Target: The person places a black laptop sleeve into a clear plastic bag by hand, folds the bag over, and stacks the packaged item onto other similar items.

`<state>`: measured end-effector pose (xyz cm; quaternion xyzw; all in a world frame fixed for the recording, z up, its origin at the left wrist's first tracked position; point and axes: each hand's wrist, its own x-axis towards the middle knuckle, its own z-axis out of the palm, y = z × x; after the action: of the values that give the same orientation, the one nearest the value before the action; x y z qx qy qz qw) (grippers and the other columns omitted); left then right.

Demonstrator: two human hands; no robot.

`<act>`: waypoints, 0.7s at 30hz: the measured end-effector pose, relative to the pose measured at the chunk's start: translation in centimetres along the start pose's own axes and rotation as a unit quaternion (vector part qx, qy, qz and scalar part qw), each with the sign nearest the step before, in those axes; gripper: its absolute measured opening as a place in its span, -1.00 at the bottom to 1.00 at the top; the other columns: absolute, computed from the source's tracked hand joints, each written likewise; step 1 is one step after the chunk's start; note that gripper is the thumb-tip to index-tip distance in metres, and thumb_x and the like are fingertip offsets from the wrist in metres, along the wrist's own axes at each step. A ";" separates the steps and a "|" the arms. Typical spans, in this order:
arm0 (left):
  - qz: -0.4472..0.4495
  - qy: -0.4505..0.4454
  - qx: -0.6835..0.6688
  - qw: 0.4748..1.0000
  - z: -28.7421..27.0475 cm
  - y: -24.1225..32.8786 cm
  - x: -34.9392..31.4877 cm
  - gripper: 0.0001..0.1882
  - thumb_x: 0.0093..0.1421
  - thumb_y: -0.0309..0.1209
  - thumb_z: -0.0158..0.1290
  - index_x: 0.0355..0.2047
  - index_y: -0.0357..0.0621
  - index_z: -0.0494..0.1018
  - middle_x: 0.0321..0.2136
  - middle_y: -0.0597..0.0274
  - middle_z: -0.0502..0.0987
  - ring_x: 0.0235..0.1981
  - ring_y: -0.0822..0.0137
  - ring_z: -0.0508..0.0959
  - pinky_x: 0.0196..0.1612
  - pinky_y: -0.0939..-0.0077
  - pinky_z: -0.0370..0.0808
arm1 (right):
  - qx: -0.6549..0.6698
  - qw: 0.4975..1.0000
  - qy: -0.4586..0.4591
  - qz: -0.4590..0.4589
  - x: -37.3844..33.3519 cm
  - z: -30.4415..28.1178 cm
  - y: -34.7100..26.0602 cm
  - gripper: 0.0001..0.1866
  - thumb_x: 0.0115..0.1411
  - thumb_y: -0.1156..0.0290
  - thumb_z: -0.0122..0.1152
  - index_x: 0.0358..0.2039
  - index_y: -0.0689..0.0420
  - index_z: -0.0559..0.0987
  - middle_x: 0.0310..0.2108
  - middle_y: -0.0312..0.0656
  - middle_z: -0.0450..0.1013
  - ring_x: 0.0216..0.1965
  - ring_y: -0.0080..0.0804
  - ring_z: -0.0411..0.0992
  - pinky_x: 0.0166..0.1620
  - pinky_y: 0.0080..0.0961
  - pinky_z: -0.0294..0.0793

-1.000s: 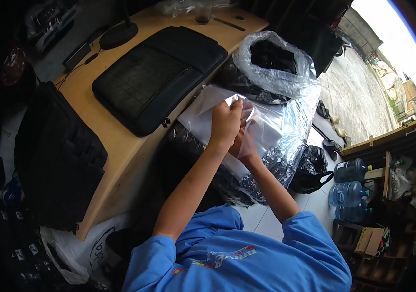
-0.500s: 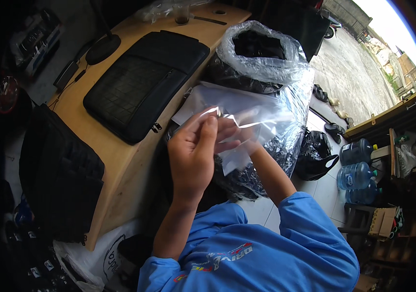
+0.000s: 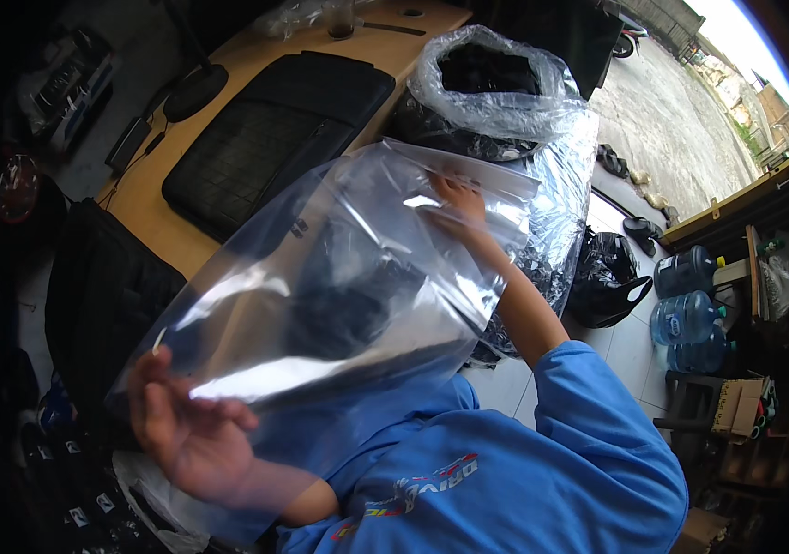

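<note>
In the head view, a clear plastic sheet [image 3: 357,240] spans the space between the two hands, its upper end by the right hand [image 3: 457,198] and its lower end by the left hand [image 3: 196,434]. The left hand is turned palm upward, thumb and fingers apart and loosely curled, with the plastic at its fingertips and across its wrist; whether it bears any of the weight is unclear. The right hand lies with bent fingers at the top of the sheet, over the silvery wrapped bundle [image 3: 562,217]; I cannot tell whether it pinches the plastic or only presses on it, as glare and overlapping layers hide the fingertips. As for progress, the sheet looks drawn out broad, so the spreading seems well along, but it is not yet flat: it bows and creases between the hands. Nothing shows inside it, and whether it is a single layer or a bag cannot be told. Just beyond the right hand stands a clear-rimmed sack [image 3: 459,106] with dark contents, apparently untouched. Ahead of the left hand, the black case [image 3: 274,129] lies on the counter [image 3: 173,247], partly behind the plastic. To the right hand's right, a black bag [image 3: 607,277] and blue jugs [image 3: 685,319] sit well apart from it.
</note>
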<state>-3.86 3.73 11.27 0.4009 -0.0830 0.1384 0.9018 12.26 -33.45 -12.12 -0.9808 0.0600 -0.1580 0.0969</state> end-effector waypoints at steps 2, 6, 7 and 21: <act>0.026 -0.034 0.014 0.999 -2.5 3.0 -0.4 -0.60 0.35 -0.35 -0.29 0.10 -0.38 0.15 -0.44 0.06 0.51 -0.49 0.28 0.59 -0.64 0.41 0.58 | 0.007 0.997 -0.064 0.036 0.8 -1.0 -2.4 -0.33 0.15 -0.16 -0.07 0.20 -0.10 0.26 0.19 -0.01 0.22 0.24 0.01 0.11 0.26 -0.01 -0.04; 0.017 -0.010 0.004 1.000 -5.2 6.5 -1.3 -0.59 0.37 -0.30 -0.32 0.13 -0.30 0.12 -0.53 0.17 0.41 -0.53 0.40 0.50 -0.55 0.49 0.56 | 0.024 0.998 -0.039 0.039 0.8 -1.0 -1.9 -0.33 0.16 -0.16 -0.09 0.19 -0.05 0.27 0.17 0.02 0.24 0.22 0.01 0.14 0.24 0.05 -0.02; 0.068 0.010 0.037 0.997 -5.7 7.1 -1.5 -0.60 0.37 -0.29 -0.30 0.11 -0.29 0.14 -0.54 0.18 0.40 -0.58 0.42 0.46 -0.58 0.52 0.54 | 0.025 0.998 -0.040 0.047 0.8 -0.9 -1.9 -0.32 0.14 -0.17 -0.07 0.18 -0.04 0.29 0.17 0.01 0.24 0.23 0.01 0.14 0.23 0.06 -0.02; -0.141 -0.151 0.329 0.922 -4.9 7.2 -1.0 -0.75 0.23 -0.47 -0.09 -0.22 -0.46 0.46 -0.55 -0.04 0.52 -0.59 0.28 0.54 -0.51 0.51 0.51 | 0.164 0.985 -0.056 0.011 5.3 -6.9 -1.4 -0.63 0.01 0.19 0.20 -0.21 0.15 0.61 -0.36 0.05 0.54 -0.27 -0.03 0.52 -0.11 -0.28 0.47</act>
<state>-6.93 11.79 12.81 0.6984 -0.1106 -0.0326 0.7064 15.21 -34.07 -3.82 -0.9582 0.0389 -0.1092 0.2616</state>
